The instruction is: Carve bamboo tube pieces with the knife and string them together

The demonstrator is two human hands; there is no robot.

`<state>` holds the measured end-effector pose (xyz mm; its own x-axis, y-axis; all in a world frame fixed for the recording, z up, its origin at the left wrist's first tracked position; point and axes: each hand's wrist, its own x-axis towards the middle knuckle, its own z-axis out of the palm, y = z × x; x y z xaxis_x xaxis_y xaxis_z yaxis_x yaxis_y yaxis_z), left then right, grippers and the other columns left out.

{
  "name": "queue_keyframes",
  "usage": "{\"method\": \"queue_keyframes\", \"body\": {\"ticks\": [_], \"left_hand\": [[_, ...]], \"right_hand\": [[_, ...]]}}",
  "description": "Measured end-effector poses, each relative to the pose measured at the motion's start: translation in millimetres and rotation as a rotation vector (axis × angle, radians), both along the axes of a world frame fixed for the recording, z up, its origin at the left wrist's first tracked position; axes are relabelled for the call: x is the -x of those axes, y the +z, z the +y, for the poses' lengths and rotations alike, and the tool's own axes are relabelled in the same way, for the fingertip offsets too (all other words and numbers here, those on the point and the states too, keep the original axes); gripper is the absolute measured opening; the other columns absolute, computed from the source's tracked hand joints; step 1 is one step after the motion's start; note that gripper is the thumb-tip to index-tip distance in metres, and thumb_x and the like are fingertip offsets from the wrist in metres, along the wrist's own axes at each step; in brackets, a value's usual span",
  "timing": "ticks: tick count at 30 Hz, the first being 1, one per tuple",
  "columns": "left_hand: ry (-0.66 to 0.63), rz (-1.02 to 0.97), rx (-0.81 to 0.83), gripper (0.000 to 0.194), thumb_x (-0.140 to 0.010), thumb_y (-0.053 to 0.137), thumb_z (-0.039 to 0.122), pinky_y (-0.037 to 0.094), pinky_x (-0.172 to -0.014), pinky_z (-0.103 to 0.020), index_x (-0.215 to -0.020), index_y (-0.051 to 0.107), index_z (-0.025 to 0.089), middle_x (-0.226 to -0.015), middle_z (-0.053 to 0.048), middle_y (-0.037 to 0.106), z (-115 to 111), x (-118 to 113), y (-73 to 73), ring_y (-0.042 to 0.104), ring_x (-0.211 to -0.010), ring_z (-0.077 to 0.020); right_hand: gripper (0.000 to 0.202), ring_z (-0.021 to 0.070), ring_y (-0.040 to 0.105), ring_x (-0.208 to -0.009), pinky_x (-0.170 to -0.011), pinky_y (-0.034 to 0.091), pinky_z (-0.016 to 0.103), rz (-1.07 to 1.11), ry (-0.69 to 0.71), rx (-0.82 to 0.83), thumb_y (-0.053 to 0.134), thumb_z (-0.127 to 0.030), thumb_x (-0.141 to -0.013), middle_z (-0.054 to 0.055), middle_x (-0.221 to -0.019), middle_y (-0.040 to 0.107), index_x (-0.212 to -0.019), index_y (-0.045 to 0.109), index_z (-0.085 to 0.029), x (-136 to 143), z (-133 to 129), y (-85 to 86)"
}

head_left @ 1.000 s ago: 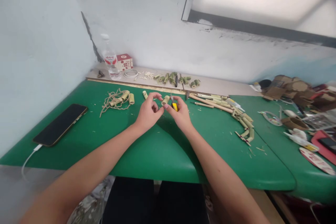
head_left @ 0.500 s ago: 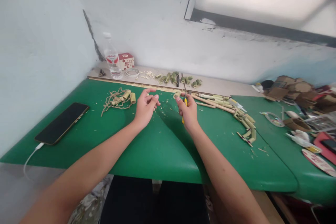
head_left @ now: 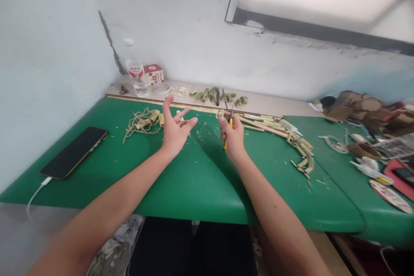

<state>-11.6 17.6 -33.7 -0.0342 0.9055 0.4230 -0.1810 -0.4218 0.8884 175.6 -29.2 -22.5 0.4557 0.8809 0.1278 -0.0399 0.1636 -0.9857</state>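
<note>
My left hand (head_left: 174, 131) is raised over the green table (head_left: 200, 187) with its fingers spread, holding nothing. To its right, my right hand (head_left: 233, 138) is closed around a yellow utility knife (head_left: 225, 143), the blade end pointing away from me. A short bamboo piece (head_left: 219, 114) is pinched at the thumb and fingertips of that same hand. Just beyond my left hand lie short bamboo tubes and tangled twine (head_left: 131, 128), partly covered by the fingers. Small shavings (head_left: 203, 129) are scattered between my hands.
A phone (head_left: 75, 152) with a charging cable lies at the left. On the back ledge are a water bottle (head_left: 137, 75), a small box (head_left: 154, 75), a tape roll (head_left: 161, 89) and green bamboo pieces (head_left: 212, 95). Jointed bamboo segments (head_left: 302, 151) lie right; clutter (head_left: 365, 108) fills the far right.
My left hand has opened out, its fingers spreading and rising. My right hand keeps hold of the knife and bamboo piece, its grip tilted slightly.
</note>
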Motion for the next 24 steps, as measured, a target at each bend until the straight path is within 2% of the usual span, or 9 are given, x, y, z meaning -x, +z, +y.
{"method": "queue_keyframes", "body": {"ticks": [2, 4, 7, 11, 12, 14, 16, 20, 24], "left_hand": [[-0.093, 0.016, 0.058, 0.05, -0.094, 0.079, 0.043, 0.057, -0.059, -0.024, -0.136, 0.057, 0.026, -0.114, -0.008, 0.077, 2, 2, 1.8, 0.076, -0.073, -0.0151], [-0.121, 0.032, 0.097, 0.041, -0.097, 0.074, 0.044, 0.056, -0.057, -0.024, -0.129, 0.061, 0.022, -0.102, -0.007, 0.078, 3, 2, 1.7, 0.075, -0.069, -0.0144], [-0.064, -0.016, 0.072, 0.058, -0.085, 0.086, 0.032, 0.061, -0.074, -0.024, -0.135, 0.058, 0.026, -0.125, -0.01, 0.076, 1, -2, 0.9, 0.08, -0.099, -0.0184], [-0.183, -0.006, 0.246, 0.051, -0.089, 0.081, 0.043, 0.059, -0.065, -0.027, -0.132, 0.062, 0.022, -0.107, -0.01, 0.079, -3, -4, 3.0, 0.079, -0.078, -0.0189], [-0.187, -0.011, 0.261, 0.052, -0.088, 0.083, 0.045, 0.06, -0.067, -0.028, -0.131, 0.062, 0.022, -0.11, -0.011, 0.079, -3, -4, 4.0, 0.079, -0.081, -0.0198], [-0.173, -0.064, 0.25, 0.059, -0.085, 0.087, 0.046, 0.062, -0.082, -0.031, -0.134, 0.062, 0.025, -0.138, -0.014, 0.073, -5, -3, 6.4, 0.079, -0.104, -0.0238], [-0.215, -0.149, 0.284, 0.06, -0.092, 0.079, 0.053, 0.059, -0.099, -0.036, -0.143, 0.059, 0.03, -0.161, -0.013, 0.059, -6, -2, 9.6, 0.072, -0.13, -0.028], [-0.411, -0.293, 0.439, 0.064, -0.107, 0.041, 0.07, 0.052, -0.114, -0.043, -0.155, 0.056, 0.031, -0.167, -0.011, 0.055, -10, 1, 16.8, 0.062, -0.145, -0.0308], [-0.498, -0.343, 0.499, 0.074, -0.107, 0.026, 0.076, 0.044, -0.123, -0.048, -0.158, 0.056, 0.032, -0.17, -0.009, 0.053, -11, 3, 20.9, 0.054, -0.154, -0.0311]], "right_hand": [[0.063, 0.0087, 0.036, -0.046, -0.043, 0.026, 0.024, 0.018, -0.001, -0.004, 0.091, -0.062, -0.071, -0.012, -0.058, 0.042, -0.112, 0.061, -0.025, 0, 0, 0.5], [0.062, 0.0083, 0.036, -0.046, -0.043, 0.026, 0.023, 0.023, 0.0, -0.009, 0.092, -0.062, -0.07, -0.012, -0.059, 0.043, -0.111, 0.062, -0.025, 1, 0, 0.7], [0.062, 0.0075, 0.036, -0.045, -0.042, 0.026, 0.022, 0.026, 0.006, -0.016, 0.092, -0.062, -0.071, -0.012, -0.059, 0.044, -0.11, 0.062, -0.025, 2, -1, 0.8], [0.063, 0.0069, 0.036, -0.046, -0.042, 0.026, 0.022, 0.045, 0.012, -0.033, 0.094, -0.062, -0.069, -0.012, -0.061, 0.045, -0.11, 0.063, -0.025, 3, -1, 1.5], [0.064, 0.0069, 0.036, -0.046, -0.042, 0.026, 0.021, 0.047, 0.01, -0.036, 0.094, -0.062, -0.069, -0.011, -0.061, 0.045, -0.11, 0.063, -0.025, 3, -1, 1.7], [0.063, 0.0068, 0.036, -0.046, -0.041, 0.026, 0.021, 0.047, 0.011, -0.039, 0.094, -0.062, -0.069, -0.011, -0.062, 0.045, -0.11, 0.063, -0.025, 2, -1, 1.9], [0.062, 0.0068, 0.036, -0.046, -0.041, 0.026, 0.021, 0.042, 0.021, -0.039, 0.093, -0.061, -0.071, -0.011, -0.061, 0.045, -0.111, 0.063, -0.025, 3, -1, 1.9], [0.063, 0.0062, 0.036, -0.045, -0.041, 0.027, 0.021, 0.036, 0.03, -0.035, 0.093, -0.062, -0.07, -0.012, -0.061, 0.047, -0.111, 0.063, -0.025, 4, -1, 1.6], [0.063, 0.0057, 0.036, -0.044, -0.041, 0.027, 0.02, 0.029, 0.039, -0.031, 0.093, -0.062, -0.07, -0.012, -0.061, 0.048, -0.11, 0.063, -0.024, 5, -1, 1.6]]}}
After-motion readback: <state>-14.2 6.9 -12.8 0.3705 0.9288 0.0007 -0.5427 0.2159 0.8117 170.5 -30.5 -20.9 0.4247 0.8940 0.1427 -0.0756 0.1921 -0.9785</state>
